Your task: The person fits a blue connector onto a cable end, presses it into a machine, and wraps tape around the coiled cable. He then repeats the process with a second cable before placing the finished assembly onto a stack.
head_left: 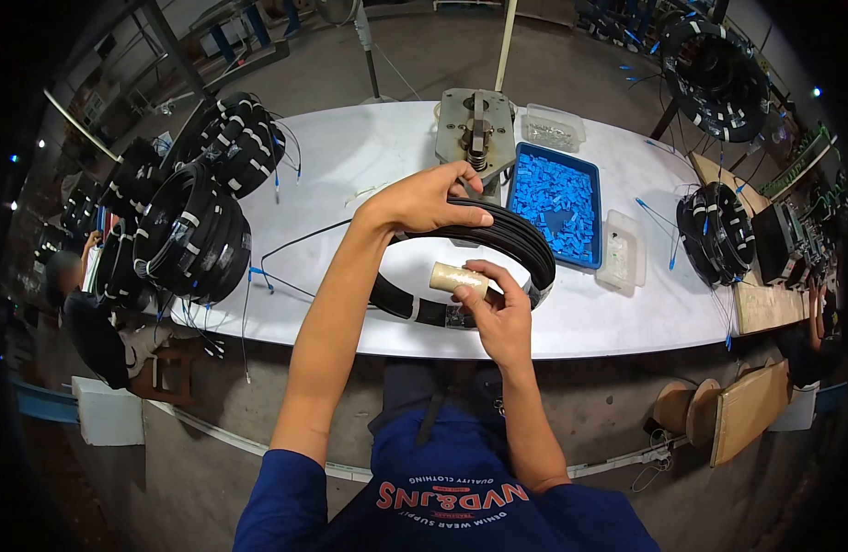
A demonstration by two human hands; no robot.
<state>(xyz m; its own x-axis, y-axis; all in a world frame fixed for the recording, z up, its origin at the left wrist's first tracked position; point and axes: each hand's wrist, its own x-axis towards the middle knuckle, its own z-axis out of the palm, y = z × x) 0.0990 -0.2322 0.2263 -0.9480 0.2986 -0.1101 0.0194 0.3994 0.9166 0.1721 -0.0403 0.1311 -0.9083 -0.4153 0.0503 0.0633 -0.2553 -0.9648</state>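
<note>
A coil of black cable (pixel 531 241) is held up over the front of the white table, tilted. My left hand (pixel 433 201) grips its upper side, with the thumb lying along the strands and the fingers curled behind. Held in my right hand (pixel 503 317) is a small cream-coloured roll (pixel 452 278), which looks like tape or wrapping film. It sits inside the ring of the coil, near its right side. A loose cable end with a blue connector (pixel 261 276) trails left from the coil onto the table.
A metal press-like fixture (pixel 477 138) stands behind the coil. Right of it are a blue tray (pixel 596 216) of small blue parts and clear plastic boxes (pixel 624 250). Cable coils (pixel 192 230) crowd the left; another bundle (pixel 716 235) lies right. A person (pixel 88 331) sits at left.
</note>
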